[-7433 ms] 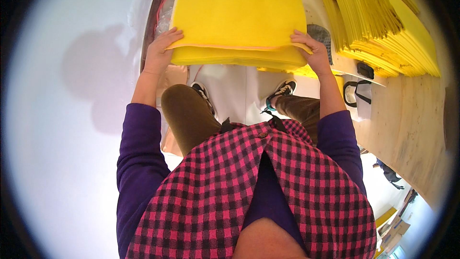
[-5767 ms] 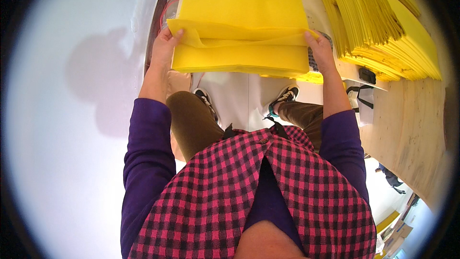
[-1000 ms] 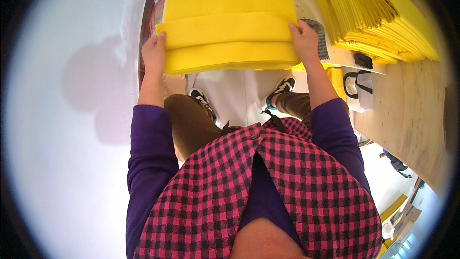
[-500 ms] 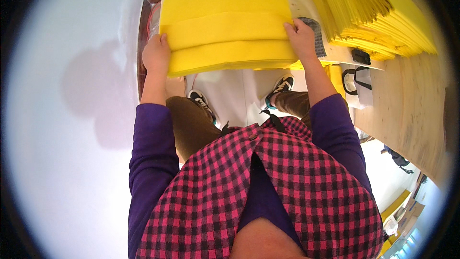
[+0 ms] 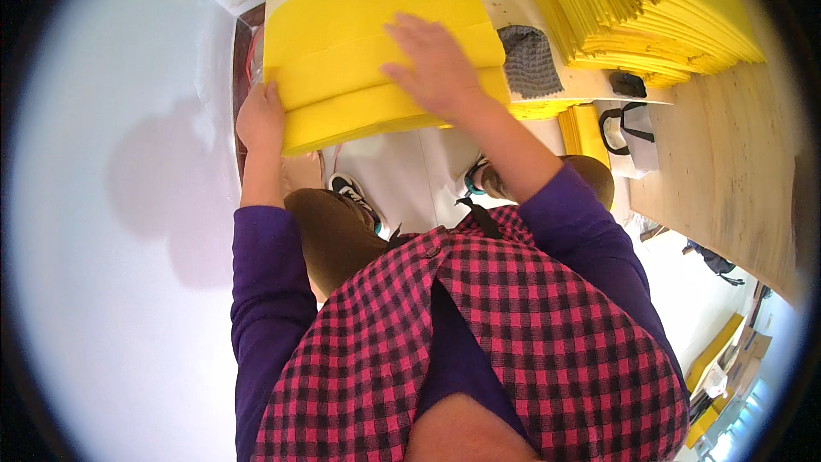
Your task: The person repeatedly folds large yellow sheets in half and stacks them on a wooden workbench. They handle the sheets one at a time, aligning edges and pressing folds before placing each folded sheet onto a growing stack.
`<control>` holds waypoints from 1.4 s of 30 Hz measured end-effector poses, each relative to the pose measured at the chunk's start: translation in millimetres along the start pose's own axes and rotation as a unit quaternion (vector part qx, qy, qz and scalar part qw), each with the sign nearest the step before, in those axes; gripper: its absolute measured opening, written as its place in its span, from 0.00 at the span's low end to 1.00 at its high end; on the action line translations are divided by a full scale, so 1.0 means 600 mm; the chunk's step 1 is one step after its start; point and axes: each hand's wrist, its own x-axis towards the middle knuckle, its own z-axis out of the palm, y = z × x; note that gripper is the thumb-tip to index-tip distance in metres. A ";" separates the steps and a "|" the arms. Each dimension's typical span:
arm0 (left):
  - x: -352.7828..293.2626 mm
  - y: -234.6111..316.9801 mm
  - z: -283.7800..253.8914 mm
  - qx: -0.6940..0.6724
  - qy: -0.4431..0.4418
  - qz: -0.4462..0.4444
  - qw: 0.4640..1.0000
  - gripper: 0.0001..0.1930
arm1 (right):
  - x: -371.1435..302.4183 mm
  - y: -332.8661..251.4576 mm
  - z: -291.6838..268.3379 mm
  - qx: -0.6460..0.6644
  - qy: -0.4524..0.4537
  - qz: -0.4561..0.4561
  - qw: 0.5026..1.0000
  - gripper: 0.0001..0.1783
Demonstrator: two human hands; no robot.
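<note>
A folded yellow fabric sheet point(image 5: 329, 30) lies at the front of the work table, creased across and hanging a little over the near edge. At its left edge my left hand point(image 5: 261, 120) is closed on the cloth, thumb on top and the other fingers hidden from sight. Over the middle of the sheet, my right hand point(image 5: 434, 68) is open, fingers stretched out and palm down, holding nothing. Whether that palm presses on the cloth or hovers just above it, I cannot tell.
Tall piles of folded yellow fabric point(image 5: 629, 8) stand at the far right. A grey textured cloth point(image 5: 528, 60) lies beside the sheet, with a small black object point(image 5: 629, 84) farther right. Below hangs a white bag point(image 5: 637, 141) with black handles. A white wall point(image 5: 111, 231) borders the left.
My right hand has let go of the sheet's right edge and moved left, opening over its middle. My left hand keeps its hold on the left edge.
</note>
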 end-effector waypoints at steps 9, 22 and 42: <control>-0.004 -0.001 0.006 0.003 0.019 0.003 1.000 0.18 | -0.003 -0.020 0.045 -0.089 -0.222 0.100 0.966 0.40; -0.008 -0.003 0.003 -0.051 0.038 -0.040 0.997 0.16 | -0.033 0.046 0.005 -0.185 -0.229 0.199 0.935 0.40; -0.044 0.180 0.053 0.015 -0.085 0.161 0.983 0.32 | -0.038 0.053 0.018 -0.237 -0.238 0.180 0.925 0.40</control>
